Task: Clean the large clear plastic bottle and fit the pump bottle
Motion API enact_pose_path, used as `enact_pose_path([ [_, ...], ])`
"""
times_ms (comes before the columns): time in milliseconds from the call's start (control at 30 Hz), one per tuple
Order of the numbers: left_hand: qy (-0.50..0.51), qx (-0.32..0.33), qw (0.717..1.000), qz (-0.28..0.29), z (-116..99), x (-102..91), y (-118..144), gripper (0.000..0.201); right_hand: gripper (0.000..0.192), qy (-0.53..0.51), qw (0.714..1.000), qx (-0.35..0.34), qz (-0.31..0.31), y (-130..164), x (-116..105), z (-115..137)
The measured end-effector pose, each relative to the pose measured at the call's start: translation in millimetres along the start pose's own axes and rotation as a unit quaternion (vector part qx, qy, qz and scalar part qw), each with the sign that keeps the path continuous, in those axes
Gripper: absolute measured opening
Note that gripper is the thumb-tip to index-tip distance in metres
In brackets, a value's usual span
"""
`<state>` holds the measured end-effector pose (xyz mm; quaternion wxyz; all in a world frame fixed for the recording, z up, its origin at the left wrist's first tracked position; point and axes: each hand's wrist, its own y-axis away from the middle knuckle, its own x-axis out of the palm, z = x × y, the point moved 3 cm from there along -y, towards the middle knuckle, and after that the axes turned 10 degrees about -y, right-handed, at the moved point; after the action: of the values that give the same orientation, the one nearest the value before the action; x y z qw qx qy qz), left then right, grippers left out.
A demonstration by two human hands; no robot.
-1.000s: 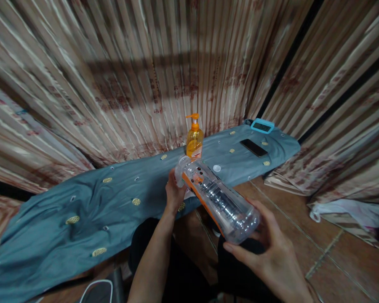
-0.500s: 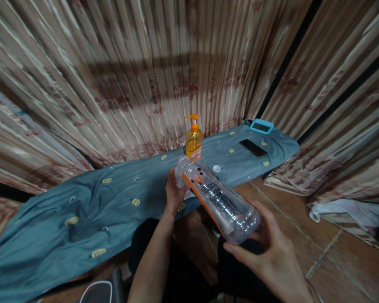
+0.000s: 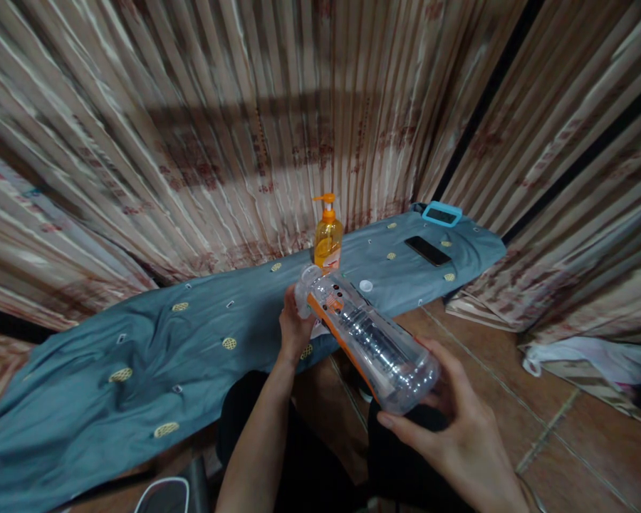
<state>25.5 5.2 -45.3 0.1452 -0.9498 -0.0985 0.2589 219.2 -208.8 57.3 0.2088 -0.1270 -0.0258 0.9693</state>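
A large clear plastic bottle (image 3: 371,342) with an orange-edged label lies tilted in the air, its base low at the right and its neck up at the left. My right hand (image 3: 459,420) grips the base, thumb below and fingers round the far side. At the neck end, my left hand (image 3: 293,324) is closed round a clear plastic container (image 3: 302,293); its shape is partly hidden, and a pale pinkish patch shows beneath. Behind the neck, an orange pump bottle (image 3: 327,235) with yellow liquid stands upright. A white cap (image 3: 366,286) rests just right of it.
A blue-green cloth (image 3: 203,356) with yellow motifs covers the long bench. On its right end lie a black phone (image 3: 427,251) and a blue-framed device (image 3: 442,214). Striped curtains (image 3: 219,142) hang close behind, and a white cloth (image 3: 582,356) lies at the right.
Almost nothing differs. Both hands keep their hold, and the tilted bottle stays in nearly the same place.
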Motion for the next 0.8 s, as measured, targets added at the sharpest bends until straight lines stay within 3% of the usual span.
enact_pose_path([
  [800,0.012,-0.001,1.000,-0.006,-0.8,0.4,-1.2,0.062,0.090,0.015,0.999,-0.027,-0.010,0.5,1.9,-2.7],
])
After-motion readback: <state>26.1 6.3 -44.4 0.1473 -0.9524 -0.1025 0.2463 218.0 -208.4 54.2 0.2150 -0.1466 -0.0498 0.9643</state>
